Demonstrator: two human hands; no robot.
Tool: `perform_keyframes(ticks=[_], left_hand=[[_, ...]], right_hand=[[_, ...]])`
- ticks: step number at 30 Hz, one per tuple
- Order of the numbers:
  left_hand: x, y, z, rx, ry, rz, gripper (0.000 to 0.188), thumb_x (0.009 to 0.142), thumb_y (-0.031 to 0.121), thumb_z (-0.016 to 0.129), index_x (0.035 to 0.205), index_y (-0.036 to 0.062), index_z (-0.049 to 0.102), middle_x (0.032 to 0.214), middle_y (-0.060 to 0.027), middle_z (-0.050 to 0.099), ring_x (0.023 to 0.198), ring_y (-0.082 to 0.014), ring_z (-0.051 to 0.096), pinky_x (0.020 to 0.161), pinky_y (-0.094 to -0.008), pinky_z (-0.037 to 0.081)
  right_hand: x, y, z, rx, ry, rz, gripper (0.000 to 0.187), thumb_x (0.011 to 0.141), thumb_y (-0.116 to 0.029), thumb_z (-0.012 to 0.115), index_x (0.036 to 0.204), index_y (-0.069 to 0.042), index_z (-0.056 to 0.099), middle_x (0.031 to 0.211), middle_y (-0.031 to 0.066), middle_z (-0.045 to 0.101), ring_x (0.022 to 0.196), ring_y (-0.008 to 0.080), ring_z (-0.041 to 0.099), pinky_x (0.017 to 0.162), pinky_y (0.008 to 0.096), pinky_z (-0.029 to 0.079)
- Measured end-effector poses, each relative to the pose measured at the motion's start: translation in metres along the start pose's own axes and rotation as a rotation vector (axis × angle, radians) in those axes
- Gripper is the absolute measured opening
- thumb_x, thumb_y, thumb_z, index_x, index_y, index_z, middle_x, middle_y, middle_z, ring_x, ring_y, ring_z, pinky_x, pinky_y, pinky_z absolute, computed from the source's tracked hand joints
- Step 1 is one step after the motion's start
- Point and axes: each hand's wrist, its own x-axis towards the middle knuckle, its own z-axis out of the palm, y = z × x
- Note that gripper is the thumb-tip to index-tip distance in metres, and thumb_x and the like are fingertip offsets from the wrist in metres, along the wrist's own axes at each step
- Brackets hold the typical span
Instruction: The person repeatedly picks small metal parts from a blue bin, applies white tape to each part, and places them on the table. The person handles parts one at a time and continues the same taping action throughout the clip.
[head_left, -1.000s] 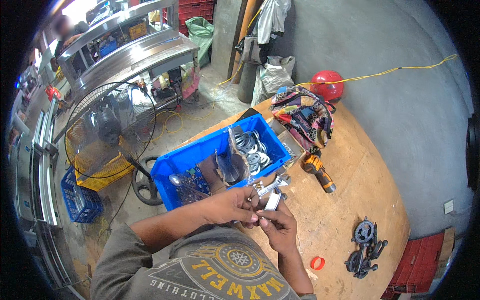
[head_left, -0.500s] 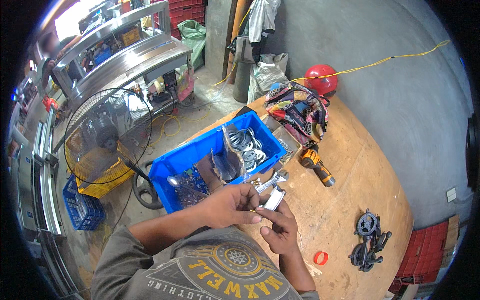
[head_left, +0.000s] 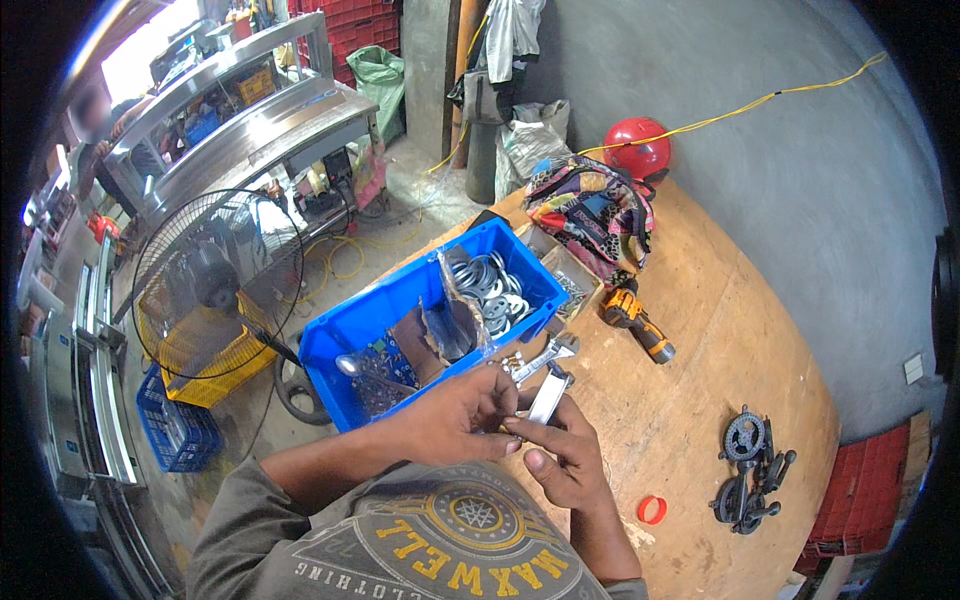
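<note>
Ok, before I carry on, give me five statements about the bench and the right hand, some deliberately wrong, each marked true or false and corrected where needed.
1. The right hand has its grip on a silver part. True.
2. The orange-and-black power drill lies inside the blue bin. False: it lies on the wooden tabletop, outside the bin.
3. Round metal discs are piled in the blue bin. True.
4. The red ring is looped around the right wrist. False: it lies on the tabletop, to the right of the forearm.
5. The patterned bag is farther from the right hand than the power drill is. True.
</note>
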Motion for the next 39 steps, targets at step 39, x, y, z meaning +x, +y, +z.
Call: perform_keyframes(ticks=[39], left_hand=[[-0.008, 0.019, 0.008, -0.007, 0.156, -0.074, 0.035, 0.087, 0.0, 0.073, 0.117, -0.0014, 0.056, 0.108, -0.0127, 0.067, 0.1, -0.0158, 0.065, 0.082, -0.0303, 0.053]], right_hand=[[-0.005, 0.001, 0.011, -0.051, 0.092, 0.065, 0.052, 0.087, 0.0, 0.065, 0.137, -0.004, 0.051, 0.117, 0.02, 0.061, 0.103, 0.0266, 0.065, 0.083, 0.0329, 0.053]])
